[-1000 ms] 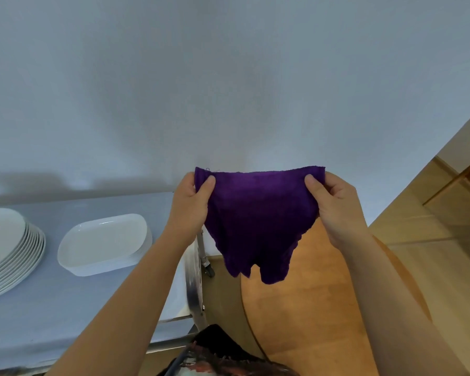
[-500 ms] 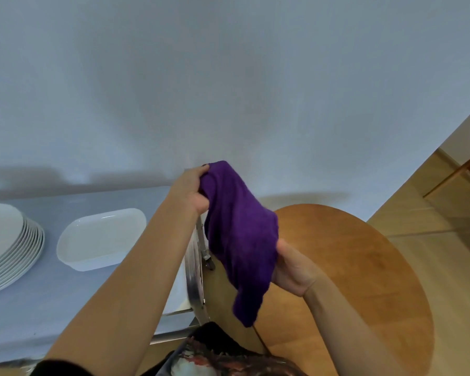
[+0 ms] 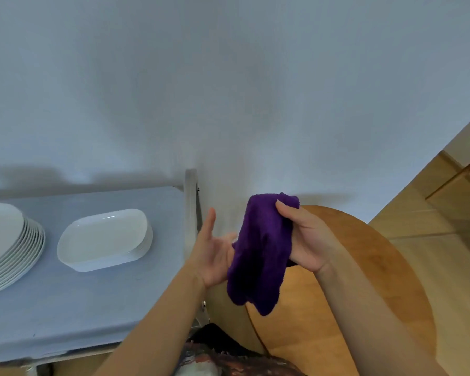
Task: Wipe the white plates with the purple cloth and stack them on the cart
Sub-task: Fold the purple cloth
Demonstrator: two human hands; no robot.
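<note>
The purple cloth (image 3: 261,251) hangs folded in the air in front of me. My right hand (image 3: 307,237) grips its upper part, thumb over the top fold. My left hand (image 3: 215,253) is held flat with straight fingers, palm turned toward the cloth's left side, touching it or nearly so. On the cart (image 3: 92,308), covered with a pale blue cloth, lies a stack of round white plates (image 3: 8,245) at the far left edge. A stack of oval white dishes (image 3: 103,240) sits beside it.
The cart's metal upright (image 3: 191,213) stands just left of my left hand. A round wooden table (image 3: 364,280) lies below my right arm. A plain white wall fills the back. Wooden floor and a chair leg (image 3: 456,183) show at the far right.
My left hand has let go of the cloth's top and dropped lower, fingers straight. My right hand has risen from under the cloth and now grips its upper fold.
</note>
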